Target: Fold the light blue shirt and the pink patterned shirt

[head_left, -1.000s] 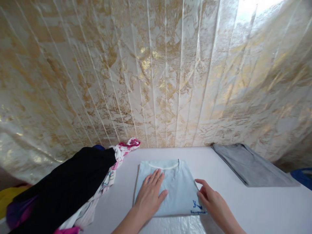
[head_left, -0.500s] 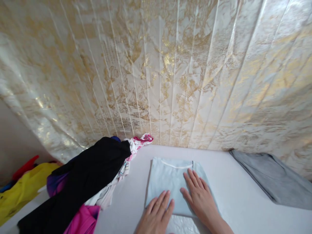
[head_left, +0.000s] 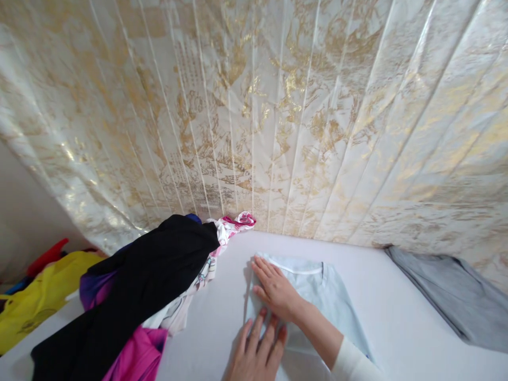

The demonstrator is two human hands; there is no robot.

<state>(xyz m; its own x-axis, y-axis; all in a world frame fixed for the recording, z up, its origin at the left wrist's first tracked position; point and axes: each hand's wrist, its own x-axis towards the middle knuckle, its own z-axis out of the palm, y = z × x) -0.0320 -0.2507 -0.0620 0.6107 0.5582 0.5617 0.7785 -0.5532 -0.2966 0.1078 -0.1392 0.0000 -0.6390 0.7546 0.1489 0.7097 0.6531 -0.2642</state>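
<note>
A light blue shirt (head_left: 317, 296), folded into a flat shape with its white-trimmed neckline at the far side, lies on the white surface in front of me. My right hand (head_left: 278, 291) reaches across it and lies flat on its upper left part, fingers stretched toward the far left corner. Nearer to me, my left hand (head_left: 260, 349) rests with spread fingers on the shirt's lower left part. Neither hand grips anything. The right forearm hides some of the shirt's middle.
To the left lies a heap with a black garment (head_left: 138, 286), a pink cloth (head_left: 138, 354) and a yellow garment (head_left: 43, 296). A folded grey garment (head_left: 456, 296) lies at right. A gold-patterned curtain (head_left: 278, 116) hangs behind the white surface (head_left: 206, 328).
My right hand has moved left across the shirt, from its right half to the upper left corner. My left hand stays near the lower left. The view has shifted slightly.
</note>
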